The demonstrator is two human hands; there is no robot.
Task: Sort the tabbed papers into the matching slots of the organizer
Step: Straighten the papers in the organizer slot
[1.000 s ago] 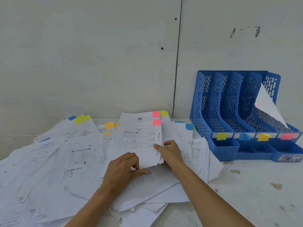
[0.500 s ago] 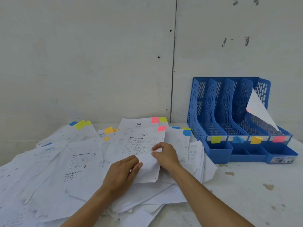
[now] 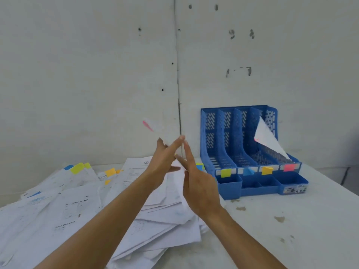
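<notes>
Bright, even, soft light; faint shadows. Motion blur on hands [image 3: 174, 167] left of the organizer [image 3: 250, 152]; bowed wall seam.

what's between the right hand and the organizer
Nothing but bare, stained table: the head view shows a clear gap between the right hand and the organizer.

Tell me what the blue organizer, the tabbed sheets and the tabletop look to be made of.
Organizer: likely moulded plastic, uniform blue, perforated walls. Sheets: thin white printed paper, edges curling, sticky-note-like tabs. Tabletop: hard whitish matt surface, stained; material unclear.
</notes>
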